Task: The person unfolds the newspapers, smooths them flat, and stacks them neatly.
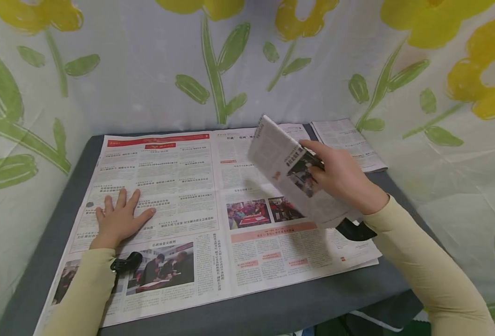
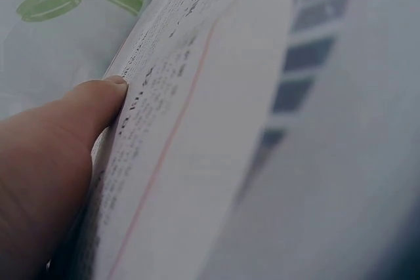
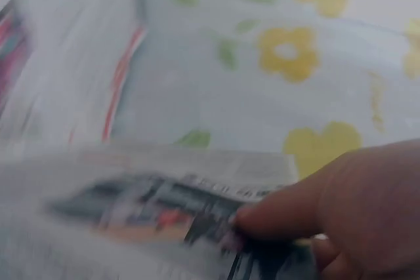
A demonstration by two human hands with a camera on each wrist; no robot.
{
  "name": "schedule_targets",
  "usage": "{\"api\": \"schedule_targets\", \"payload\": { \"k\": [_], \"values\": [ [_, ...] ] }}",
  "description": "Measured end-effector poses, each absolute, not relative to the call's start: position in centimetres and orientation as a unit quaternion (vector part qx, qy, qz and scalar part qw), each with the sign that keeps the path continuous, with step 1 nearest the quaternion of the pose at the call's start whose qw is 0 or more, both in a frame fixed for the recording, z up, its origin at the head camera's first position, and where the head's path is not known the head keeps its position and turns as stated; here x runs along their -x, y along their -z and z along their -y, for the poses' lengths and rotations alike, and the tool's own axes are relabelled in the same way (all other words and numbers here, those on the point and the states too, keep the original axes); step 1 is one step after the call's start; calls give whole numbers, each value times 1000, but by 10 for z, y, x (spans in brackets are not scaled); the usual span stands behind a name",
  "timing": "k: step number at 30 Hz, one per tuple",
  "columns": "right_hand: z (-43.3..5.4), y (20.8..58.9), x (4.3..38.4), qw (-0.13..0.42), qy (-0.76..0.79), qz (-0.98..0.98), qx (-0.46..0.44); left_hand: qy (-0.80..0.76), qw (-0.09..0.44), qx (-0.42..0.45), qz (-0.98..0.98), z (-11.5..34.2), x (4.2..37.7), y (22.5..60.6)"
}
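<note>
A newspaper (image 1: 188, 186) lies spread wide, its pages full of columns and colour photos. On its left page my left hand (image 1: 121, 219) rests flat with the fingers spread. The left wrist view catches the thumb (image 2: 85, 109) against the printed page (image 2: 164, 142). Above the right page, my right hand (image 1: 348, 172) holds a folded newspaper (image 1: 272, 158) tilted in the air, pinched between thumb and fingers at its right edge. In the right wrist view the thumb (image 3: 289, 211) presses over a photo on the folded newspaper (image 3: 144, 211), which is blurred there.
Another folded newspaper (image 1: 348, 140) lies at the back right corner of the dark grey table (image 1: 297, 303). White cloth (image 1: 138, 84) printed with yellow flowers and green leaves hangs round the back and sides. Wrist straps (image 1: 126, 262) sit on both arms.
</note>
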State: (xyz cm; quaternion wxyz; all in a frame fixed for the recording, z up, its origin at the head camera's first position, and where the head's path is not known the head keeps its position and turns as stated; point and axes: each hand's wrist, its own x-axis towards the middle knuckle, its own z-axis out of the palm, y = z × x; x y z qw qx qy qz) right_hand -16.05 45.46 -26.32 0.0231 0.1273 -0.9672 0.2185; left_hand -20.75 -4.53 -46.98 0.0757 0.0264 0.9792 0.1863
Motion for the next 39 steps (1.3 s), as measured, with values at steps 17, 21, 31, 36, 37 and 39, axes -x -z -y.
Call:
{"api": "schedule_targets", "payload": {
  "k": [17,21,31,36,37,39],
  "values": [
    [-395,426,213,-125,-685,712,90,-181,70,-28,-981,34,211,475],
    [-392,449,211,-112,-673,720,125,-178,68,-28,-981,33,211,473],
    [-404,435,204,-76,-590,800,86,-187,63,-31,-980,37,212,470],
    [-395,421,190,-53,-499,865,7,-191,42,-63,-979,11,198,456],
    [-390,418,187,-50,-480,876,-14,-191,42,-77,-978,0,194,452],
    [-377,413,180,-45,-435,897,-65,-190,45,-110,-975,-26,185,445]
  ]
}}
